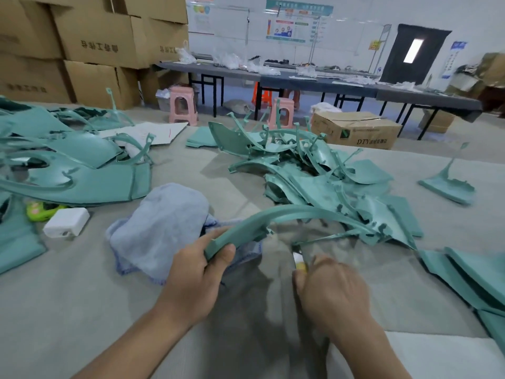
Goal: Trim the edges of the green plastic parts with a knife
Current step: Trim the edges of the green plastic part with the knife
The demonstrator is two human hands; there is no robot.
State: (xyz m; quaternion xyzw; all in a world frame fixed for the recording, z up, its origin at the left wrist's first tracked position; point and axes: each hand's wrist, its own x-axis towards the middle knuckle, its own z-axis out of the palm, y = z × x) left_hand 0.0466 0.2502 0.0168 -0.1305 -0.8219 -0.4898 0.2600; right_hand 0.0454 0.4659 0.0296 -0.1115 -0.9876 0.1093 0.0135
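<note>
A single wide-angle view from the person's head looks forward and down across a grey cloth-covered work surface (pixel 82 296). Both forearms enter from the bottom edge, so the hands sit close to the lens. Stacked brown cardboard boxes (pixel 90 39) and a long dark table (pixel 314 83) lie far behind, bowed by the lens.

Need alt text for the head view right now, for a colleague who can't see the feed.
A person's left hand holds one end of a curved green plastic part above a grey work surface, while the right hand grips a yellow-handled knife near the part's edge. A blue cloth and heaps of green parts lie behind.
</note>
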